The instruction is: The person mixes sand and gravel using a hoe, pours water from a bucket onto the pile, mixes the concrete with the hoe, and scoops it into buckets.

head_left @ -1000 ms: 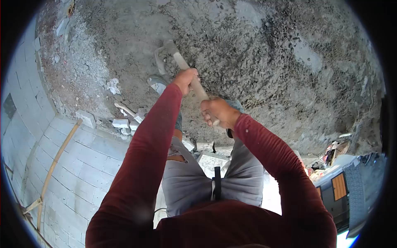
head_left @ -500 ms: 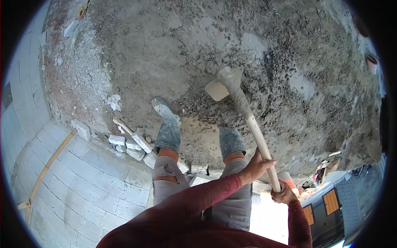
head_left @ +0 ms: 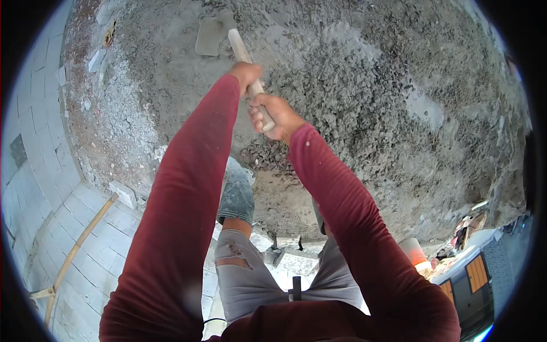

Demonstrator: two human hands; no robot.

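Observation:
My left hand (head_left: 247, 75) is wrapped round the wooden handle of a hoe (head_left: 237, 45), partway along it. Closer to me, my right hand (head_left: 276, 115) grips the same handle at its butt end. Both arms reach out in front of my body. The hoe's pale blade (head_left: 211, 36) is far forward, over or against the wet grey mortar mix (head_left: 342, 85); whether it touches cannot be told. My fingers are closed on the wood in each hand.
Pale block paving (head_left: 85, 251) lies to the left, with a long wooden pole (head_left: 85, 228) on it and a loose block (head_left: 123, 195) near its tip. A white and orange bucket (head_left: 415, 253) stands at right. My booted leg (head_left: 236, 194) stands at the mix's edge.
Both hands have moved forward and left, away from my lower right side. The hoe's blade has gone from near my feet to the far left part of the mix. Both hands keep their grip.

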